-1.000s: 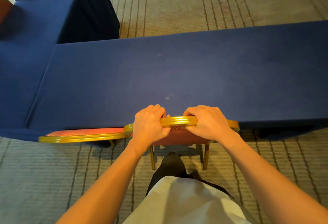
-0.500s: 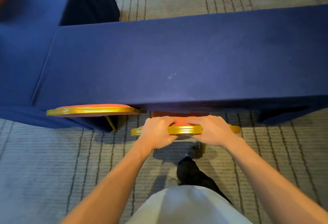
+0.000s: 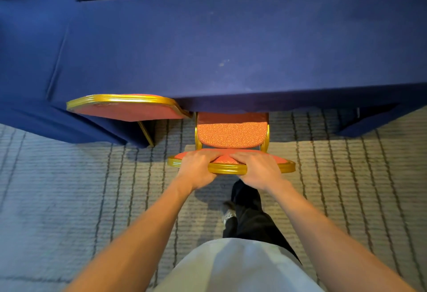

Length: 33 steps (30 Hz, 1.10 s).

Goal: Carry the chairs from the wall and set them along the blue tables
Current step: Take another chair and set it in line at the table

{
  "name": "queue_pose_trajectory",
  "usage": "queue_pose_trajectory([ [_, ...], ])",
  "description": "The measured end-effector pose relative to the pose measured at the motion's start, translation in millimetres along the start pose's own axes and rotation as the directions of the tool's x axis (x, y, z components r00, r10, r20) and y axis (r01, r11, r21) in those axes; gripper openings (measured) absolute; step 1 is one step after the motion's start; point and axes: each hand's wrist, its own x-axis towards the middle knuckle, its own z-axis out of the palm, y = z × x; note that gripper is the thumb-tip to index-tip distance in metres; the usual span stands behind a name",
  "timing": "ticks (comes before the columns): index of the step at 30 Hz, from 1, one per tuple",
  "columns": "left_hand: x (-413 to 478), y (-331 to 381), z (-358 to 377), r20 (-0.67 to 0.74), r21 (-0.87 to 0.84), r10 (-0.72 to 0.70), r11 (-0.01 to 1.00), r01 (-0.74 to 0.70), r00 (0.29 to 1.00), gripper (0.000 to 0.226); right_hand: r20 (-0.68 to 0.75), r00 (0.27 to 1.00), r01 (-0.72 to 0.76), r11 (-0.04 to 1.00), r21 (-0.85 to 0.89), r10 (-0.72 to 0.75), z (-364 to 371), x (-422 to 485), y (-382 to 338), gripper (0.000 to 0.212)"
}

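Observation:
A gold-framed chair with red patterned upholstery [image 3: 232, 135] stands at the near side of the long blue table [image 3: 231, 44], its seat partly under the table's edge. My left hand [image 3: 197, 169] and my right hand [image 3: 258, 169] both grip the top of its backrest, side by side, fingers curled over the gold rim. A second chair of the same kind [image 3: 124, 108] stands to the left, its backrest against the blue cloth.
Another blue table [image 3: 30, 37] joins at the far left, forming a corner. Striped grey carpet [image 3: 69, 187] covers the floor around me. My dark trouser leg and shoe [image 3: 231, 213] are just behind the chair.
The chair's backrest now stands farther from the table's edge and its red seat shows. Both hands keep their grip, and I have stepped back.

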Motion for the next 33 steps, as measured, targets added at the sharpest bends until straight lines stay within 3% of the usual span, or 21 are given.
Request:
queue_pose_trajectory([
  [6,0.3,8.5,-4.2,0.043,0.056,-0.09,0.995,0.087,0.995,0.05,0.038,0.998,-0.056,0.998,0.031,0.054,-7.9,-1.6,-1.8,0.059],
  [10,-18.4,3.1,1.5,-0.107,-0.141,-0.106,0.986,0.09,0.989,0.041,-0.025,0.992,-0.116,0.981,0.154,0.121,-4.2,-20.0,-11.3,0.05],
  [15,-47.4,-13.1,2.4,-0.161,-0.39,-0.122,0.92,0.05,0.979,0.042,-0.198,0.961,-0.073,0.864,0.499,0.195,0.7,-50.9,-29.7,0.031],
  [18,-60.4,-6.5,1.4,-0.218,-0.576,-0.273,0.811,0.103,0.937,0.03,-0.318,0.933,0.018,0.861,0.509,0.169,-0.4,-64.2,-41.8,0.017],
  [20,-64.6,4.0,4.4,-0.3,-0.651,-0.431,0.745,0.148,0.851,0.022,-0.314,0.93,0.019,0.826,0.564,0.193,0.4,-70.6,-47.8,0.017],
  [22,-66.3,14.9,11.9,-0.284,-0.75,-0.603,0.624,0.219,0.746,0.016,-0.223,0.924,-0.053,0.682,0.729,0.31,5.9,-75.8,-54.5,0.022],
  [24,-64.1,24.2,17.6,-0.06,-0.892,-0.756,0.333,0.305,0.652,0.022,-0.039,0.904,-0.163,0.429,0.889,0.425,11.7,-74.8,-61.3,0.024],
  [26,-60.5,29.3,19.8,0.245,-0.94,-0.76,-0.035,0.338,0.602,0.024,0.188,0.849,-0.292,0.142,0.946,0.494,16.7,-67.9,-61.9,0.025],
  [28,-56.4,31.6,18.9,0.422,-0.906,-0.674,-0.281,0.318,0.607,0.022,0.368,0.795,-0.347,-0.136,0.928,0.483,20.0,-58.9,-59.3,0.036],
  [30,-49.5,31.3,15.2,0.487,-0.868,-0.591,-0.412,0.278,0.643,0.035,0.449,0.783,-0.332,-0.321,0.887,0.431,22.3,-49.2,-57.1,0.042],
  [33,-33.9,27.6,8.5,0.516,-0.824,-0.518,-0.518,0.23,0.682,0.052,0.442,0.808,-0.253,-0.448,0.857,0.389,25.8,-35.2,-51.1,0.048],
])
